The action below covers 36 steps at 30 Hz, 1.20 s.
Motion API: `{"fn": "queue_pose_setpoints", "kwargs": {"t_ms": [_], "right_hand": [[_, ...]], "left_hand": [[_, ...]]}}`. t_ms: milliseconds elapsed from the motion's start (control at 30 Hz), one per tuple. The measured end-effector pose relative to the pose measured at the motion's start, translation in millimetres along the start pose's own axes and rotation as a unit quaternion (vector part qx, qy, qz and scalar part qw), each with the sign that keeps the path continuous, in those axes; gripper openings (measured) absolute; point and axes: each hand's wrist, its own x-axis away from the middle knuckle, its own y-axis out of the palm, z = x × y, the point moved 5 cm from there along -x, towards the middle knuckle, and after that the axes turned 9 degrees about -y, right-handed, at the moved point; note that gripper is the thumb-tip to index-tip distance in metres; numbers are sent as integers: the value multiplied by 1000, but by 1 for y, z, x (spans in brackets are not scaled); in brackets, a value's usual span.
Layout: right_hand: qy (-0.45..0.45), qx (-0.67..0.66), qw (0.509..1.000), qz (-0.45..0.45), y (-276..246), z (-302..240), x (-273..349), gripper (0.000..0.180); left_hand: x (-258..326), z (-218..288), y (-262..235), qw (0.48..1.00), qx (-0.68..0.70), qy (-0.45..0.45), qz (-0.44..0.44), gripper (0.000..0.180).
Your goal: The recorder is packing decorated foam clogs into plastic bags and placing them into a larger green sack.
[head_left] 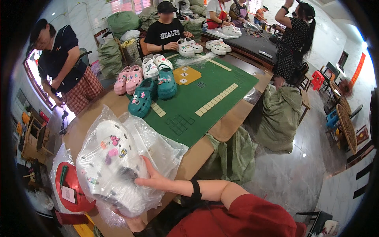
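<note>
White clogs (106, 158) with colourful charms lie inside a clear plastic bag (92, 136), close in front of me. My right hand (153, 177) grips their right side through the film, thumb across the front. Below the bag, my left hand (128, 219) supports it from underneath; most of its fingers are hidden. Another clear plastic sheet or bag (164, 152) lies on the table to the right of the clogs. Farther back stand teal clogs (142, 98), pink clogs (128, 80) and white clogs (150, 69), all with charms.
A green mat (221, 94) with printed tiles covers much of the brown table (201, 158). At lower left sits a red container (75, 197). Green woven sacks (278, 118) stand to the right. A person in black (166, 35) handles white clogs opposite; another person (67, 59) stands left.
</note>
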Motion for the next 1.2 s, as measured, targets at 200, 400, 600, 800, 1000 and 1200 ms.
{"fn": "queue_pose_setpoints", "kwargs": {"t_ms": [200,400,600,800,1000,1200], "right_hand": [[-46,226,969,-86,8,6,-3,112],[4,103,989,-105,33,3,2,116],[-76,329,931,-142,30,40,22,115],[101,175,960,-192,50,6,21,120],[-114,320,911,-232,36,-4,-31,89],[-59,482,846,-221,0,56,-54,61]], "left_hand": [[-2,-9,6,996,26,-72,-56,94],[9,-10,7,982,48,-148,-102,95],[39,-1,0,989,70,-121,-56,96],[64,-3,-9,987,161,24,1,95],[148,42,11,974,150,158,63,76],[352,76,7,897,44,189,397,82]]}}
